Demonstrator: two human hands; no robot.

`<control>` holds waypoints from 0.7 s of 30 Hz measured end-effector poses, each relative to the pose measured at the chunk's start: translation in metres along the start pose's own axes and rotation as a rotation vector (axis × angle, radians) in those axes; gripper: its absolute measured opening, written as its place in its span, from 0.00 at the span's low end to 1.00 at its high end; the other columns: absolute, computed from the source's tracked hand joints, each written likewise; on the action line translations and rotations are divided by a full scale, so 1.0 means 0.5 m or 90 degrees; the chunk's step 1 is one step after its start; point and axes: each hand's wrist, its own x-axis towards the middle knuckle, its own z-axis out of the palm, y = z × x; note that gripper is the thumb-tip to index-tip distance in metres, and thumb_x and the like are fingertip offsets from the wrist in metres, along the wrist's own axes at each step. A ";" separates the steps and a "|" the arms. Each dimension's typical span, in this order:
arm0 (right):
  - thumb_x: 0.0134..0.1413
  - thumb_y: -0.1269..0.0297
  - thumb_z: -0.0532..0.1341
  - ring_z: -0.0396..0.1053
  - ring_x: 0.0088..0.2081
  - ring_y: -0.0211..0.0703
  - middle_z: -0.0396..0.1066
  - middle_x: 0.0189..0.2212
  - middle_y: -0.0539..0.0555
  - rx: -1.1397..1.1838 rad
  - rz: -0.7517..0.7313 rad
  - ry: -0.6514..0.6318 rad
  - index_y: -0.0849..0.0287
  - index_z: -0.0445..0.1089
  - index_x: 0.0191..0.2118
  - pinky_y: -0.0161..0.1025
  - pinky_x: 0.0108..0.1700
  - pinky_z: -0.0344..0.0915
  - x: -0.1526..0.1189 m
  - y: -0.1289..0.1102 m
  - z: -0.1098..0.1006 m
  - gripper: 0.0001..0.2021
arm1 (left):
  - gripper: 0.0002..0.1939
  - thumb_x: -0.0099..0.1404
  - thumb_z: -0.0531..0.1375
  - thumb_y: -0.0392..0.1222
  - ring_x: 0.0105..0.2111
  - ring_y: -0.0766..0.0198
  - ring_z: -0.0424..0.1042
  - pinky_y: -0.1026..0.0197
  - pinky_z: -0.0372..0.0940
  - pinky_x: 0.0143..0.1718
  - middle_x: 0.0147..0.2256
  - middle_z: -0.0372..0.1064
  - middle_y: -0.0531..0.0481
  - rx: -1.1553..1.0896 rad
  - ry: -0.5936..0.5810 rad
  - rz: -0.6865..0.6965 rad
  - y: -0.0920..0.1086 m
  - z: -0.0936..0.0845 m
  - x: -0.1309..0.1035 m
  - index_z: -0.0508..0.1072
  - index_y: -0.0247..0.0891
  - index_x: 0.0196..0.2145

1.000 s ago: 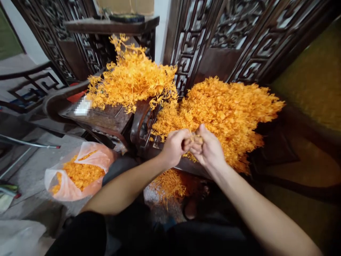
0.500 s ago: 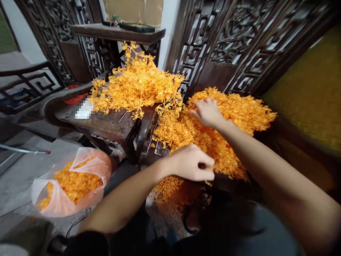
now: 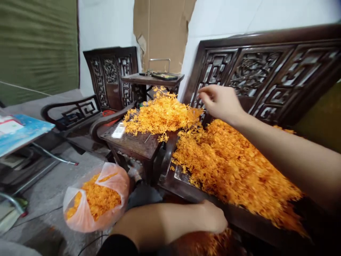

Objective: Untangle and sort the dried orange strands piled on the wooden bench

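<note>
My right hand [image 3: 220, 102] is raised above the orange heaps, its thumb and fingers curled together. What is between the fingertips, if anything, is too small to make out. Low in front of me, my left hand [image 3: 214, 217] is closed with the knuckles up; its fingers are hidden underneath. Just below it lie orange sprigs [image 3: 213, 243], partly blurred. A large heap of orange plastic sprigs [image 3: 229, 167] covers the seat of the dark wooden chair [image 3: 194, 192] under my right forearm. Another pile of branching orange sprigs [image 3: 162, 113] rests on a small wooden table [image 3: 133, 144].
On the floor at left stands a pale plastic bag [image 3: 121, 179] of orange pieces. Behind are a carved chair back [image 3: 255, 71], a side stand [image 3: 133, 79] with a tray, and a second carved chair [image 3: 110, 73]. A blue-topped table [image 3: 29, 131] is far left.
My view has tilted up and turned left. My right hand has lifted from the heap on the chair, moving toward the far pile. My left hand now sits lower, its fingers turned out of sight.
</note>
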 end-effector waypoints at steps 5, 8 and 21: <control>0.62 0.65 0.62 0.76 0.54 0.63 0.77 0.53 0.70 -0.035 0.078 -0.207 0.70 0.71 0.63 0.51 0.58 0.70 0.138 -0.110 0.107 0.26 | 0.06 0.60 0.65 0.38 0.26 0.61 0.78 0.62 0.56 0.12 0.28 0.78 0.54 0.181 0.101 0.206 -0.014 -0.160 -0.072 0.75 0.46 0.27; 0.58 0.65 0.67 0.75 0.55 0.62 0.76 0.54 0.71 -0.023 0.068 -0.241 0.72 0.71 0.63 0.47 0.56 0.70 0.160 -0.126 0.163 0.29 | 0.10 0.68 0.57 0.39 0.29 0.62 0.77 0.57 0.63 0.19 0.35 0.79 0.51 0.233 0.382 0.199 -0.047 -0.258 -0.130 0.78 0.42 0.42; 0.60 0.66 0.62 0.71 0.29 0.43 0.75 0.24 0.55 0.016 -0.005 -0.120 0.62 0.77 0.26 0.39 0.38 0.65 0.214 -0.199 0.070 0.13 | 0.49 0.65 0.65 0.62 0.66 0.43 0.62 0.43 0.60 0.63 0.66 0.62 0.31 0.067 0.761 -0.428 -0.260 -0.572 -0.102 0.50 0.35 0.72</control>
